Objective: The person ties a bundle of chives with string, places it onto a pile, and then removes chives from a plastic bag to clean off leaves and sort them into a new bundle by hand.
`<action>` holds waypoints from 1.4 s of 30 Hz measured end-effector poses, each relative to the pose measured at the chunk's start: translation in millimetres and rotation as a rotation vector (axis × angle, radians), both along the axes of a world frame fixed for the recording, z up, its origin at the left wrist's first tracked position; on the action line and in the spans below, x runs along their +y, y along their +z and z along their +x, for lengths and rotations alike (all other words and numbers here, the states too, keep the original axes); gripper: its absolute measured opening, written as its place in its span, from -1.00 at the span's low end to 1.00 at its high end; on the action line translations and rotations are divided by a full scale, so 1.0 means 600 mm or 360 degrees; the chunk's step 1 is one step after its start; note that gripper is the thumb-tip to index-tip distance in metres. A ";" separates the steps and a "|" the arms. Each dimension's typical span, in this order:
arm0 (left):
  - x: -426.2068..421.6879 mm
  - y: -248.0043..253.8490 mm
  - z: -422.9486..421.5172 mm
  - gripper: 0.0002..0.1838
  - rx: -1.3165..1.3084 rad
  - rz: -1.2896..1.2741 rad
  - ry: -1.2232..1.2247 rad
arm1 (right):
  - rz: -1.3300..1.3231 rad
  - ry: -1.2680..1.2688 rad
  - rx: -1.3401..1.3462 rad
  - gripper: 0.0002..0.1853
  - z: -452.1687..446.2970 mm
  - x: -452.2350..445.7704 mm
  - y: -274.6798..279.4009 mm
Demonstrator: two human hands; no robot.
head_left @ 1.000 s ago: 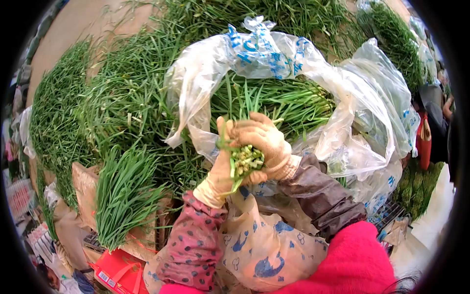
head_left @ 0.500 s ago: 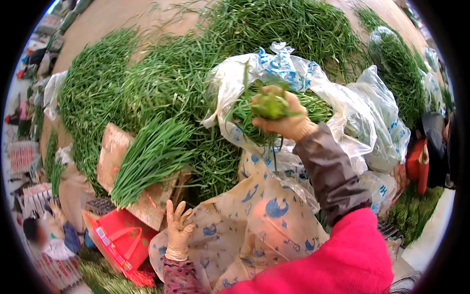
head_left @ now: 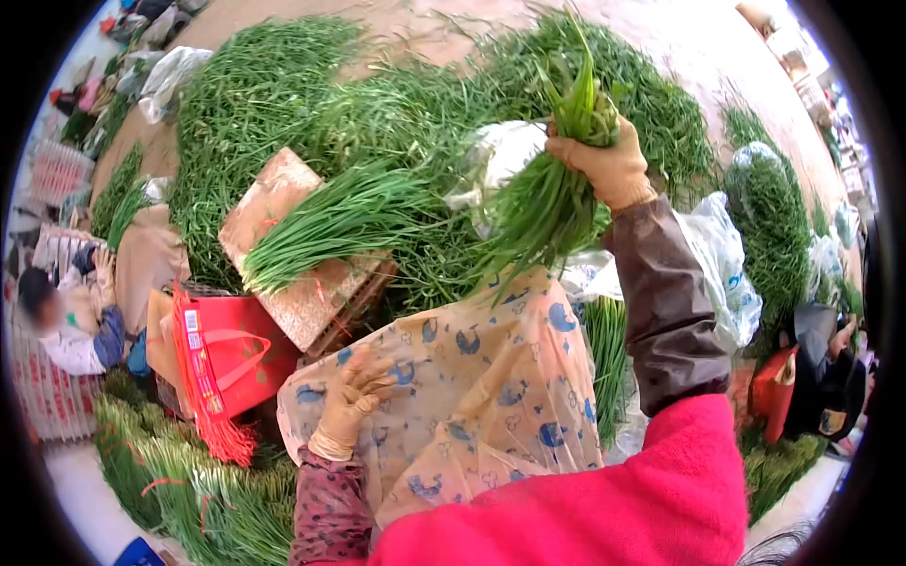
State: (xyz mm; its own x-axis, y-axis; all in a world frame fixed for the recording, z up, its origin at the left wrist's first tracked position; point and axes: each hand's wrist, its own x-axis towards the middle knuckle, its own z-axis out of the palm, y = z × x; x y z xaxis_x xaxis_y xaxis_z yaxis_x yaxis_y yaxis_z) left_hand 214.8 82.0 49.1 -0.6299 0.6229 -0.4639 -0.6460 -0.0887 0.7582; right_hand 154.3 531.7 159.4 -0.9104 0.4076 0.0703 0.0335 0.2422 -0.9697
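Observation:
My right hand (head_left: 609,168), in a tan glove, is closed round a bunch of long green stalks (head_left: 543,212), raised at the upper right, the leaves hanging down to the left. Over the patterned apron (head_left: 472,377) on my lap is my left hand (head_left: 354,396), gloved and with its fingers spread, holding nothing. Another bundle of green stalks (head_left: 330,226) lies on a worn board (head_left: 283,193) left of centre. Partly behind my right hand and sleeve is a clear plastic bag (head_left: 727,274).
Loose greens (head_left: 274,94) are heaped across the far side. A red bag (head_left: 231,354) stands at the left, with tied bundles (head_left: 217,500) below it. A person (head_left: 71,321) sits at the far left. A red-and-black item (head_left: 779,387) is at the right.
My hands have parted; the right one has lifted the bunch up and to the right. My left hand has come down over the apron, its fingers now spread. The view has shifted leftward.

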 end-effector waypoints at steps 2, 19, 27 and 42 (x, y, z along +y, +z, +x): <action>0.009 0.010 0.006 -0.02 -0.0032 0.0146 0.0039 | -0.0028 0.0015 0.0271 -0.66 0.002 -0.023 0.024; 0.189 0.115 0.032 -0.09 -0.0059 0.1410 0.0612 | -0.1144 0.0346 0.0912 -0.49 0.133 -0.360 0.017; 0.098 0.094 0.007 -0.55 -0.0485 0.1231 0.1080 | -0.1560 0.0425 0.0679 -0.47 0.211 -0.414 -0.032; 0.081 0.124 -0.106 -0.65 0.0937 0.0337 0.1260 | 0.0565 0.1051 -0.0147 -0.07 0.018 -0.309 0.086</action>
